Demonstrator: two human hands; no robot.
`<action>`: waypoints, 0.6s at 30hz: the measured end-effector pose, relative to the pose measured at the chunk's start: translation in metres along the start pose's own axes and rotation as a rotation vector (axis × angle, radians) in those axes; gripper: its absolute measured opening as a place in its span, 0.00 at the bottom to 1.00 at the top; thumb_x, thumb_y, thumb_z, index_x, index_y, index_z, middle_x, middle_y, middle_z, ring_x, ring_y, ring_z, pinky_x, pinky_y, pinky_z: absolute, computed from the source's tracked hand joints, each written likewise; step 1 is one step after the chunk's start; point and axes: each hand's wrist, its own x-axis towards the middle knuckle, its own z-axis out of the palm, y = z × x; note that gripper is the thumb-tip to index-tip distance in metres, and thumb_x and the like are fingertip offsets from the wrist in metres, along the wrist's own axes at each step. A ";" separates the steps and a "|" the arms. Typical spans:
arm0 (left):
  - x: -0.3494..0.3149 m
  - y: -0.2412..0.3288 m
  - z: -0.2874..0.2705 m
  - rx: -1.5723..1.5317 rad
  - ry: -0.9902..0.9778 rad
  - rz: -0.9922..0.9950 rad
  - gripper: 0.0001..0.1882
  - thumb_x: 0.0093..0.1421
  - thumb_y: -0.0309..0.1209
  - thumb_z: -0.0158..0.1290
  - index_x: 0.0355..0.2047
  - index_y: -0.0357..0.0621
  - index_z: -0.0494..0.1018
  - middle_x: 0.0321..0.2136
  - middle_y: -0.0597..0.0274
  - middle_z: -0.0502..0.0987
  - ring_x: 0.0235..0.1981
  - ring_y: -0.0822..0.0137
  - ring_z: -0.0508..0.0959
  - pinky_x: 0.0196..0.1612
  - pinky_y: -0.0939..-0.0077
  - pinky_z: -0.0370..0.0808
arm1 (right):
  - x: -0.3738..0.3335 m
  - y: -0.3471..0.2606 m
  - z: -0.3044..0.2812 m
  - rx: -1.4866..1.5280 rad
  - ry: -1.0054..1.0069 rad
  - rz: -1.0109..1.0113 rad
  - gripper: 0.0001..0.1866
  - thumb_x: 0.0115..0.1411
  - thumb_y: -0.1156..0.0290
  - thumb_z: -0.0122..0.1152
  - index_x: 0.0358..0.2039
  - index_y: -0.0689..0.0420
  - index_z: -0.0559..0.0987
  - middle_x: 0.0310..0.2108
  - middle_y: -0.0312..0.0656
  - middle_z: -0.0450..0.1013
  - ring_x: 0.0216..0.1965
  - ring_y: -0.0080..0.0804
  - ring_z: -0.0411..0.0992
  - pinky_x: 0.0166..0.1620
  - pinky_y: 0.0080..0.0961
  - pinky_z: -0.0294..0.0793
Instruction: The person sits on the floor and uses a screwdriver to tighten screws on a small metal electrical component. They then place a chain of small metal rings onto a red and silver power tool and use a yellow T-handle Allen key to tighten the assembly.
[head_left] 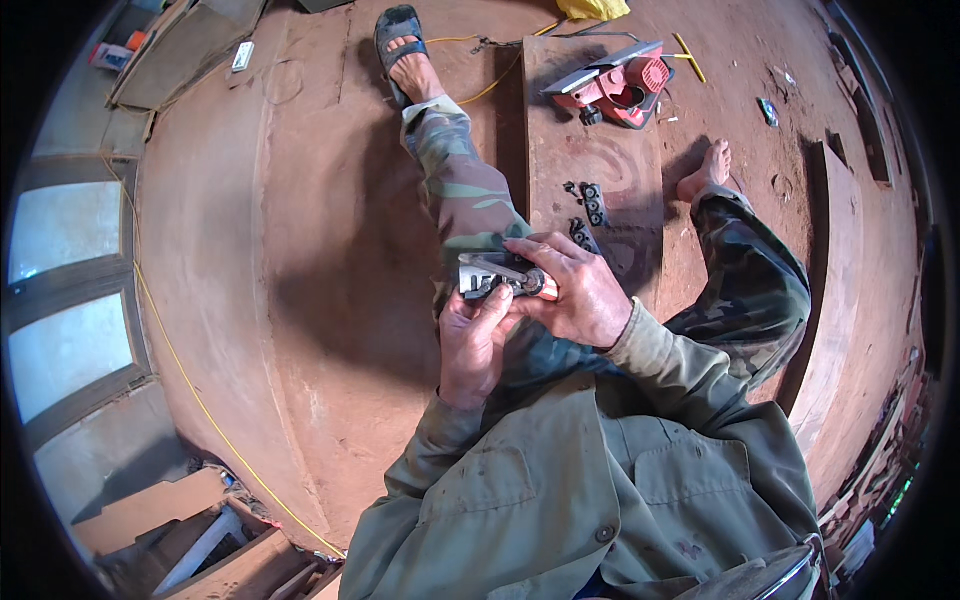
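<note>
Above my lap, both hands are closed around a small silvery metal part (482, 282) with dark slots in its face. My left hand (472, 345) grips it from below, the thumb pressed against its lower edge. Fingers of my right hand (575, 290) wrap round the orange-red handle of a screwdriver (547, 287), whose shaft lies over the metal part. Where its tip sits I cannot make out. Just beyond my hands, black slotted pieces (594, 204) with small bolts lie on a wooden board (590, 155), some partly hidden by my right hand.
A red electric planer (630, 88) lies tipped on the board's far end, beside a yellow T-handle (690, 60). My legs stretch out on either side of the board. A yellow cord (190, 385) runs along the left. Planks (835, 270) lie at right; wood scraps (230, 540) fill the lower left.
</note>
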 end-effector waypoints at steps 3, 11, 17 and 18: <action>-0.001 0.000 0.002 0.016 0.095 -0.030 0.14 0.78 0.27 0.51 0.60 0.34 0.72 0.56 0.51 0.82 0.55 0.63 0.83 0.61 0.64 0.81 | 0.003 0.003 -0.003 -0.001 0.046 -0.049 0.35 0.52 0.67 0.81 0.60 0.59 0.80 0.53 0.54 0.80 0.51 0.57 0.82 0.50 0.45 0.85; 0.004 -0.013 -0.020 0.478 0.094 0.138 0.13 0.79 0.29 0.50 0.57 0.32 0.72 0.51 0.49 0.81 0.49 0.64 0.84 0.53 0.66 0.85 | 0.002 0.015 0.006 0.052 0.061 -0.060 0.34 0.52 0.69 0.79 0.60 0.63 0.79 0.52 0.57 0.80 0.52 0.60 0.81 0.52 0.46 0.84; 0.007 -0.017 -0.019 0.320 0.133 0.160 0.12 0.77 0.27 0.52 0.54 0.30 0.73 0.49 0.50 0.82 0.48 0.63 0.85 0.54 0.63 0.86 | 0.008 0.015 0.009 0.059 0.048 -0.032 0.36 0.49 0.75 0.75 0.61 0.63 0.77 0.55 0.57 0.78 0.52 0.60 0.81 0.52 0.47 0.84; 0.006 -0.018 -0.016 0.309 0.145 0.166 0.12 0.77 0.26 0.52 0.54 0.30 0.73 0.49 0.50 0.82 0.49 0.63 0.85 0.54 0.63 0.86 | 0.007 0.014 0.008 0.050 0.068 -0.047 0.35 0.51 0.73 0.77 0.61 0.63 0.77 0.54 0.57 0.79 0.52 0.60 0.81 0.53 0.46 0.84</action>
